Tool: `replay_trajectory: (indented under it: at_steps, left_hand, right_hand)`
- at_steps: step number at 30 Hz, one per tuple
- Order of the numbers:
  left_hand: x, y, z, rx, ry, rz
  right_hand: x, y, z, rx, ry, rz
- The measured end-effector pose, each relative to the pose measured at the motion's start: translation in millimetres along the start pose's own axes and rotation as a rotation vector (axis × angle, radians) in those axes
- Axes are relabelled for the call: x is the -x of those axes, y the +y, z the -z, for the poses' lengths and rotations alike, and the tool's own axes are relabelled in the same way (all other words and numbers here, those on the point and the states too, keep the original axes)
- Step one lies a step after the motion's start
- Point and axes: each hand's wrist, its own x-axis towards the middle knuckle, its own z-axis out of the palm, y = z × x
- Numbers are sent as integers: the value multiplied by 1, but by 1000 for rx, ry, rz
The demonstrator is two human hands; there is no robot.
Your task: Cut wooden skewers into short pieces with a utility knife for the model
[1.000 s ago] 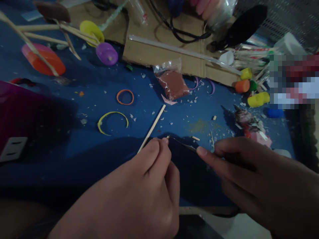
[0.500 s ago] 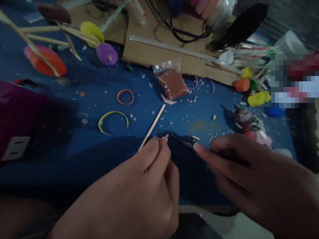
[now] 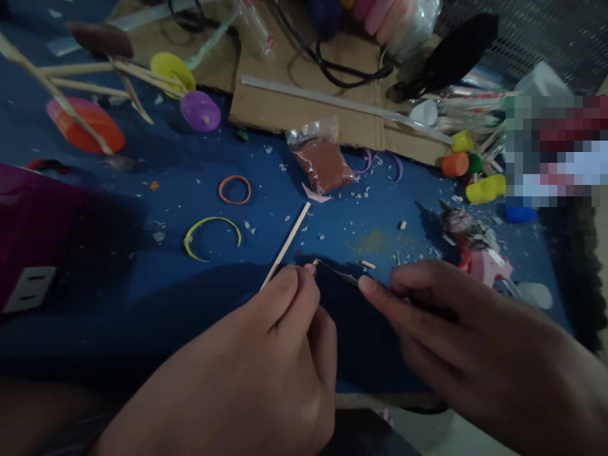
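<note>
My left hand (image 3: 270, 354) is closed in a pinch on a thin wooden stick (image 3: 287, 242) that slants up to the right over the blue mat (image 3: 156, 297). My right hand (image 3: 456, 342) is closed round a thin dark blade (image 3: 338, 273), index finger laid along it. The blade tip meets the short end of the stick right at my left fingertips. Small cut stick bits (image 3: 367, 264) lie just beyond the blade.
An orange ring (image 3: 234, 189) and a yellow plastic arc (image 3: 211, 235) lie left of the stick. A bag of brown powder (image 3: 323, 161) sits by cardboard (image 3: 304, 101). Coloured caps (image 3: 470, 174), spoons on sticks (image 3: 142, 88), a purple box (image 3: 38, 228) and scraps surround the mat.
Both hands have drifted slightly left and down in view, staying together at the stick. The grip and the blade contact look the same.
</note>
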Motion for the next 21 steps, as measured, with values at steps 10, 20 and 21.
replay_trajectory:
  at_steps: [10, 20, 21]
  left_hand:
    - [0, -1, 7, -6, -17, 4]
    - [-1, -1, 3, -4, -9, 1]
    - [0, -1, 3, -1, 1, -1]
  right_hand:
    - [-1, -3, -1, -28, -5, -11]
    - [-1, -4, 2, 59, 16, 78]
    - [0, -4, 2, 58, 11, 80]
